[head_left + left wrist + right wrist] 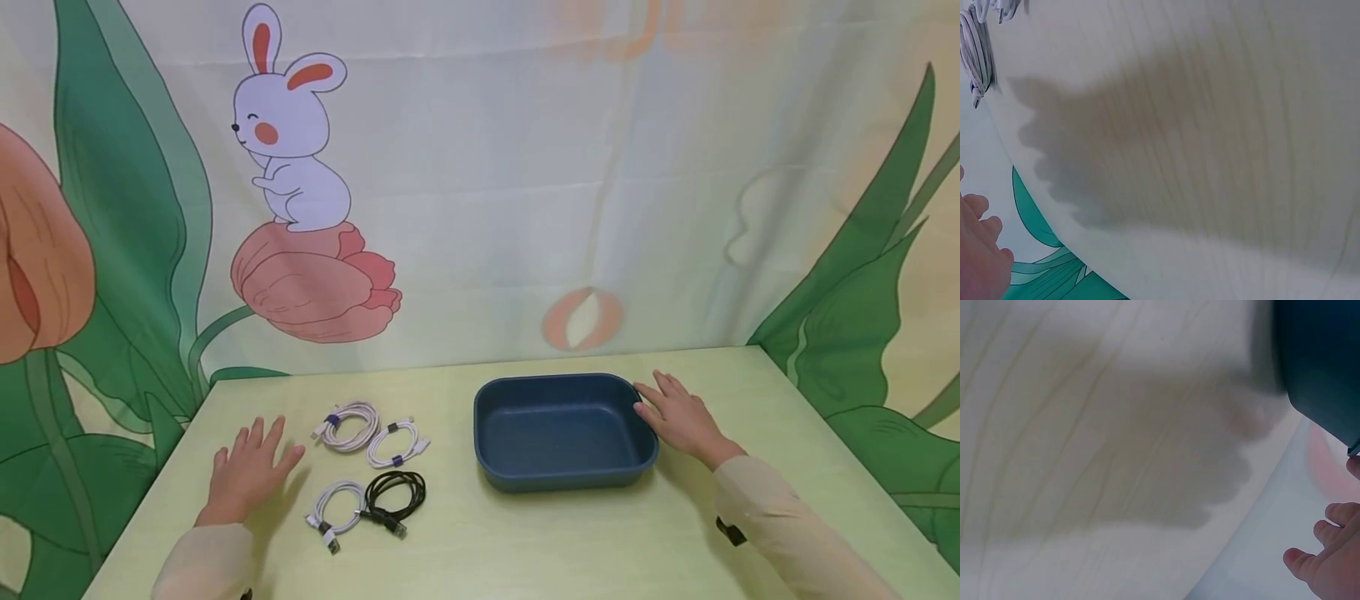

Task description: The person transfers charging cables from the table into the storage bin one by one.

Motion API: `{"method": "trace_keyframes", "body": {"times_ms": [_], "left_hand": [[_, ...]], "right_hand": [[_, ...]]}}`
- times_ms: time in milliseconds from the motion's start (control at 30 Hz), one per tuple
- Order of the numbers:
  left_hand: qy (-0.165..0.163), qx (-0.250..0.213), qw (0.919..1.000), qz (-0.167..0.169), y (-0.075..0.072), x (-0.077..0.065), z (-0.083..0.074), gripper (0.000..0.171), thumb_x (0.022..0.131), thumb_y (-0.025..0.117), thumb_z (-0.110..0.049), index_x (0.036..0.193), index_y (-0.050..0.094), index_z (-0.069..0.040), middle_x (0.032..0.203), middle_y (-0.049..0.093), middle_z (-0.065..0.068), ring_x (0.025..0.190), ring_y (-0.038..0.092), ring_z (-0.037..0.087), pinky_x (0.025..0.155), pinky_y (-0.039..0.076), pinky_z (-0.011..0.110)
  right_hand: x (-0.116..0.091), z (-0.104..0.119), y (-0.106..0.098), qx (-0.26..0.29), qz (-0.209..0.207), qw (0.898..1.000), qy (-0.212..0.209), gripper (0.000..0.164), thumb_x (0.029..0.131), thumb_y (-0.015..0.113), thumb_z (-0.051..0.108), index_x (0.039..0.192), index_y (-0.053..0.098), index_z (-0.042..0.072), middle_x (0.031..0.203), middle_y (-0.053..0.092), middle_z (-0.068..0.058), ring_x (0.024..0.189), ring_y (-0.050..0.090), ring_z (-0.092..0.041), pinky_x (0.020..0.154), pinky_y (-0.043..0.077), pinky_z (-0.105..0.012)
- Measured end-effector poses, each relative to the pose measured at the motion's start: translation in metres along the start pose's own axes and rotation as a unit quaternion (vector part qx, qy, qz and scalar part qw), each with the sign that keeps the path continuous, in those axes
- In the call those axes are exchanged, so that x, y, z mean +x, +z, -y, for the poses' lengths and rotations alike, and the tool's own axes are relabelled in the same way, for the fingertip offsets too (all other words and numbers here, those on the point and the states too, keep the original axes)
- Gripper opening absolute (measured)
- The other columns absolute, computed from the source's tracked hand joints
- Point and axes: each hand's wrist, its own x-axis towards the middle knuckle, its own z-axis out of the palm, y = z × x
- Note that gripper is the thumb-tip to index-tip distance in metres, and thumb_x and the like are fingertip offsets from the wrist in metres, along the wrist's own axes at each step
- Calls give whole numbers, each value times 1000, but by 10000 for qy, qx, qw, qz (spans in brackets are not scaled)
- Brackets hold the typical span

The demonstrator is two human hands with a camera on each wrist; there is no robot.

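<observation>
My left hand (pixel 249 471), fingers spread, hovers over the table left of the cables and holds nothing; its shadow falls below in the left wrist view. Nearest it are a thick coiled white cable (pixel 362 446) with a dark tie and a smaller white cable (pixel 321 497). Another white cable (pixel 372 448) with two dark ties lies beside the thick coil. A black coiled USB cable (pixel 423 497) overlaps the smaller white one's edge. My right hand (pixel 684 421) has its thumb and index fingertips right at the right rim of a dark blue rectangular bin (pixel 562 483), other fingers extended.
The pale green table (pixel 570 550) bears the cables at left and the bin right of centre. Behind its back edge hangs a curtain (pixel 480 208) printed with a rabbit, tulips and leaves. A dark strap (pixel 731 532) hangs under the right sleeve.
</observation>
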Motion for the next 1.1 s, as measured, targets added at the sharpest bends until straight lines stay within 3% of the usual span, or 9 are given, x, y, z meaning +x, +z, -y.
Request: {"method": "trace_keyframes", "body": {"times_ms": [300, 667, 1100], "left_hand": [[34, -21, 10000, 34, 0, 0, -2, 75, 88, 28, -57, 138, 21, -1, 139, 15, 33, 125, 14, 50, 94, 11, 67], [59, -114, 9999, 51, 2, -3, -6, 74, 89, 29, -56, 138, 20, -1, 140, 15, 32, 126, 13, 50, 94, 10, 67], [62, -123, 9999, 68, 3, -6, -7, 74, 89, 29, -56, 139, 20, -2, 140, 15, 32, 126, 13, 50, 95, 10, 67]], "right_hand": [[0, 2, -1, 156, 9, 9998, 77, 46, 93, 40, 33, 131, 42, 6, 136, 28, -30, 122, 29, -46, 87, 33, -61], [3, 8, -4, 462, -70, 9989, 102, 40, 91, 44, 22, 126, 46, 2, 118, 47, -28, 105, 46, -44, 85, 38, -56], [5, 8, -5, 696, 54, 9974, 196, 39, 91, 44, 18, 126, 46, 1, 114, 50, -29, 102, 48, -44, 82, 40, -54]]}}
